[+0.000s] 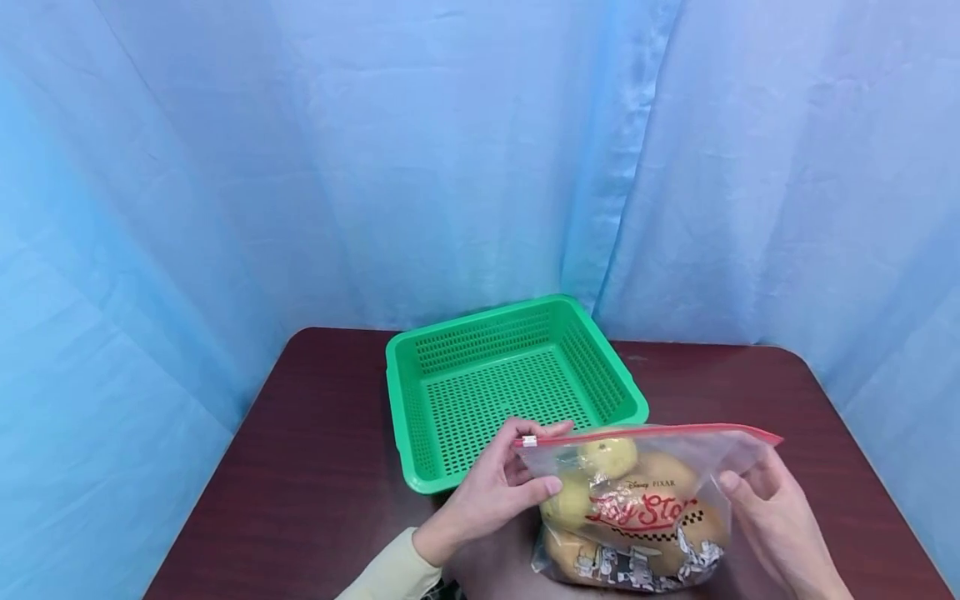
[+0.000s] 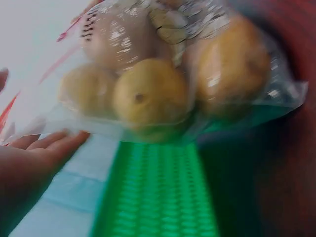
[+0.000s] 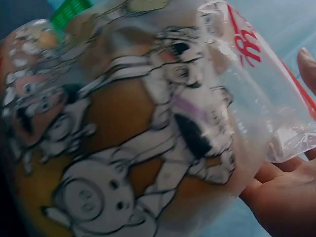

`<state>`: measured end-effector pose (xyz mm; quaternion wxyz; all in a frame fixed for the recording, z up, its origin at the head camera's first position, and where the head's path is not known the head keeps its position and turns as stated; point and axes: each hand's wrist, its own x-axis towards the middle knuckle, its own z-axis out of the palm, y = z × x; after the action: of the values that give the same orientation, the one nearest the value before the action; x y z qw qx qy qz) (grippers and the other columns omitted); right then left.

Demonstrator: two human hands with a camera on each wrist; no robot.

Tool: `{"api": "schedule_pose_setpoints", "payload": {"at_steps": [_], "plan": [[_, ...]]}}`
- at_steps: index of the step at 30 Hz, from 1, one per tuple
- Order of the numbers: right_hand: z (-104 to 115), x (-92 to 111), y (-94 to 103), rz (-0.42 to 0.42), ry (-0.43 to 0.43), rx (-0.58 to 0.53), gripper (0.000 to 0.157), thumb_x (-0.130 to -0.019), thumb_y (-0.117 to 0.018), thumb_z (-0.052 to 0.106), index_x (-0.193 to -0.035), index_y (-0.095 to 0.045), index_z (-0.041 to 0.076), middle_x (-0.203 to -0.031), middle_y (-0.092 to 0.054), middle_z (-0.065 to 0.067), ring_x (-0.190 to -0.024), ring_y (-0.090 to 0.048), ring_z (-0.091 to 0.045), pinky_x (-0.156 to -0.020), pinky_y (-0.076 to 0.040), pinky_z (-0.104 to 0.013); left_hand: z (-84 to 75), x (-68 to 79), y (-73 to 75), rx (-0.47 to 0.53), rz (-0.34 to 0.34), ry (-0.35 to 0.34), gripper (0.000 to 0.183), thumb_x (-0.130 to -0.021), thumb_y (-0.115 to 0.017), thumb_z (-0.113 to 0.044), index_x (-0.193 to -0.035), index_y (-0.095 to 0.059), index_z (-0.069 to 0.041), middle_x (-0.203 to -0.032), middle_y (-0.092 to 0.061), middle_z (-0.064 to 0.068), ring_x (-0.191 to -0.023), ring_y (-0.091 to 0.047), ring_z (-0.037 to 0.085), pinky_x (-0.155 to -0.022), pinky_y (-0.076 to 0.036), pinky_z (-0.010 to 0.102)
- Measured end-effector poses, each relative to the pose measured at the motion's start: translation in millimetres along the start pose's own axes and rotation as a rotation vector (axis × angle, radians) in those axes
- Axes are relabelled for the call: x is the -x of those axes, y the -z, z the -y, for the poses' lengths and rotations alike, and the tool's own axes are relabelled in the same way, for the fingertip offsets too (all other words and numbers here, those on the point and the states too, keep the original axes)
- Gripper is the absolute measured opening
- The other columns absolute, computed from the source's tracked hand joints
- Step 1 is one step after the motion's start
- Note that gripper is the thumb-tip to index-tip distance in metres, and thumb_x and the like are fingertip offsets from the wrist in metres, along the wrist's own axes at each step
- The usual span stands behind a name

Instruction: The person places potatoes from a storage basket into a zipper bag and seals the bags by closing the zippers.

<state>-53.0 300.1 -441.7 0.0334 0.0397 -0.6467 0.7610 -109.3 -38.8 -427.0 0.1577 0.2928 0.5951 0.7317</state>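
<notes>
A clear zip bag [image 1: 637, 508] with a red top strip and printed cartoon figures stands at the table's near side, bulging with several round yellow and tan fruits [image 1: 608, 457]. My left hand [image 1: 498, 479] holds its upper left corner, thumb in front and fingers behind, right by the white slider [image 1: 529, 441]. At the upper right corner, my right hand [image 1: 780, 508] pinches the bag's side edge. The left wrist view shows yellow fruits [image 2: 150, 96] pressed against the plastic. In the right wrist view the cartoon print [image 3: 94, 197] covers much of the bag.
Behind the bag, a green perforated basket [image 1: 397, 400] sits on the dark red-brown table [image 1: 285, 492], its near right corner close to the bag's top. Pale blue curtains [image 1: 450, 150] hang around the table's back and sides.
</notes>
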Motion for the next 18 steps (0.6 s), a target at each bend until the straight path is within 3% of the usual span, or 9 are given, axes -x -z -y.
{"api": "schedule_pose_setpoints", "payload": {"at_steps": [3, 7, 10, 13, 15, 18], "plan": [[-3, 1, -0.3, -0.054, -0.089, 0.303, 0.035, -0.105, -0.056, 0.003, -0.137, -0.05, 0.016, -0.123, -0.059, 0.014, -0.113, -0.054, 0.006, -0.085, -0.05, -0.015, 6.7, -1.8, -2.5, 0.03, -0.05, 0.087, 0.047, -0.098, -0.068, -0.002, -0.141, -0.048, -0.007, -0.152, -0.053, 0.014, -0.125, -0.063, 0.024, -0.1, -0.054, 0.034], [-6, -4, -3.9, -0.079, -0.085, 0.578, 0.022, -0.106, -0.06, 0.013, -0.125, -0.05, 0.009, -0.109, -0.063, 0.014, -0.102, -0.058, 0.007, -0.077, -0.05, -0.015, 13.6, -8.3, -7.7, -0.068, -0.119, 0.141, 0.045, -0.098, -0.069, -0.007, -0.141, -0.057, -0.007, -0.135, -0.065, 0.015, -0.112, -0.068, 0.016, -0.093, -0.056, 0.03], [-5, -5, -3.9, -0.111, -0.035, 0.648, 0.016, -0.107, -0.057, 0.013, -0.12, -0.05, 0.005, -0.088, -0.065, 0.01, -0.081, -0.062, 0.0, -0.065, -0.051, -0.021, 17.5, -15.8, -16.1, -0.095, -0.152, 0.132, 0.039, -0.099, -0.068, -0.008, -0.137, -0.06, -0.003, -0.127, -0.068, 0.019, -0.108, -0.068, 0.013, -0.091, -0.056, 0.029], [-2, -4, 5.7, -0.143, -0.01, 0.717, 0.012, -0.109, -0.055, 0.014, -0.117, -0.05, 0.007, -0.07, -0.059, 0.009, -0.059, -0.056, -0.004, -0.05, -0.047, -0.027, 21.1, -26.3, -29.3, -0.096, -0.176, 0.109, 0.034, -0.099, -0.067, -0.006, -0.132, -0.061, 0.001, -0.121, -0.07, 0.021, -0.1, -0.068, 0.008, -0.086, -0.056, 0.026], [1, -1, 18.3, -0.162, -0.015, 0.754, 0.01, -0.109, -0.055, 0.015, -0.117, -0.051, 0.011, -0.069, -0.06, 0.009, -0.056, -0.054, -0.006, -0.048, -0.045, -0.028, 24.2, -34.3, -40.8, -0.053, -0.179, 0.112, 0.032, -0.1, -0.066, -0.005, -0.131, -0.059, 0.001, -0.12, -0.071, 0.021, -0.096, -0.068, 0.006, -0.082, -0.057, 0.024], [5, 4, 44.6, -0.155, -0.075, 0.776, 0.007, -0.11, -0.053, 0.019, -0.116, -0.051, 0.022, -0.062, -0.052, 0.008, -0.045, -0.045, -0.008, -0.04, -0.04, -0.033, 30.0, -45.6, -60.1, 0.088, -0.184, 0.165, 0.032, -0.1, -0.065, -0.004, -0.13, -0.055, 0.0, -0.117, -0.072, 0.019, -0.091, -0.068, 0.008, -0.077, -0.058, 0.024]]}}
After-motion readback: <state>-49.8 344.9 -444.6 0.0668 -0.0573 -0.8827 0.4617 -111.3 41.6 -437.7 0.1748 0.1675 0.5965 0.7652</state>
